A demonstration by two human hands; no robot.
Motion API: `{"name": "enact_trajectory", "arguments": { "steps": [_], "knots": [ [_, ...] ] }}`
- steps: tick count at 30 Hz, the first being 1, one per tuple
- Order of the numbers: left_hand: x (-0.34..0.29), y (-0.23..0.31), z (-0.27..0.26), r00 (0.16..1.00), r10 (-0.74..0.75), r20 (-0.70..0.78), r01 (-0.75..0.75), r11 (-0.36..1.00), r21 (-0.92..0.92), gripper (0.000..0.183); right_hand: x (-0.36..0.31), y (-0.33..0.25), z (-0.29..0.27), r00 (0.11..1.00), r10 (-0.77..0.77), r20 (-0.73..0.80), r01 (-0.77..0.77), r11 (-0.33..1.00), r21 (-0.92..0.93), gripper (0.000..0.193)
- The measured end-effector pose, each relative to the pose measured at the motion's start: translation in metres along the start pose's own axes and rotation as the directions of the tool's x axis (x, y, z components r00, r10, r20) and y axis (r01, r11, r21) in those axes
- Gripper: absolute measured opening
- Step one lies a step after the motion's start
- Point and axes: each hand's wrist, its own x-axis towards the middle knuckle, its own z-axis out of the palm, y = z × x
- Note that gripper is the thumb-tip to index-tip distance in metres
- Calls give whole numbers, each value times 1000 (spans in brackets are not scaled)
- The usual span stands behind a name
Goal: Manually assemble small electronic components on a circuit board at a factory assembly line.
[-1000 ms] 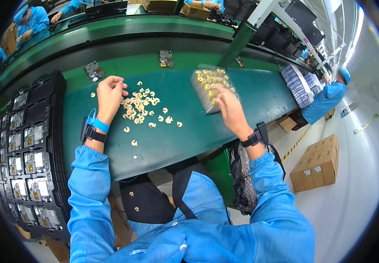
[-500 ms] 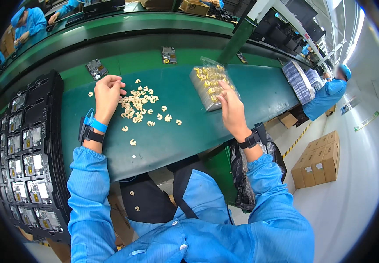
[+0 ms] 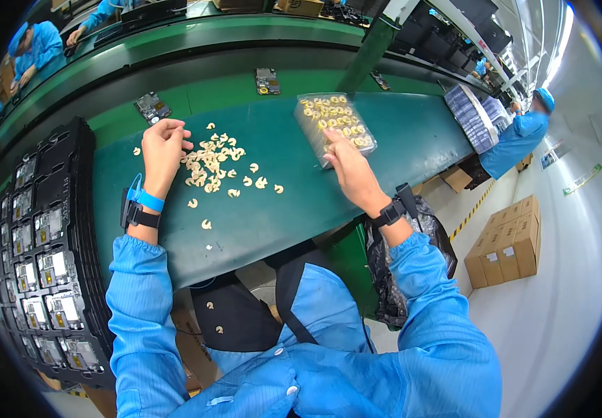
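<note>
My left hand hovers at the left edge of a loose pile of small cream C-shaped pieces on the green work surface. Its thumb and fingers are pinched together; whatever they may hold is too small to make out. To the right lies a stack of clear plastic trays, its top filled with rows of small yellow-and-cream round parts. My right hand reaches over the near edge of this stack, index finger outstretched onto the parts and thumb apart from it.
Stacked black trays with circuit boards stand at the left. Loose circuit boards lie along the far edge. A green post rises behind. At right are packed clear trays, a co-worker, a black bag and cartons.
The tray's top sheet, tilted up at the far side before, now lies flat. My right hand has shifted left and down over the parts. My left hand stays pinched by the pile.
</note>
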Motion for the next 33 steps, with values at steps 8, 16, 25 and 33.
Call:
{"name": "enact_trajectory", "arguments": {
  "steps": [8,16,25,33],
  "knots": [
    [-2,5,2,1000,-17,15,17,1000,4,19,16,3,-22,985,63,-163,-60,998,24,8],
    [0,0,1,999,-19,34,18,999,27,21,31,7,-41,960,-23,-280,14,999,-32,5],
    [0,1,1,999,-31,30,31,1000,5,20,8,4,-7,999,-22,-49,21,1000,-9,14],
    [-3,3,1,999,-28,41,27,999,17,20,8,4,-7,996,-39,-82,38,999,-10,13]
  ]
}}
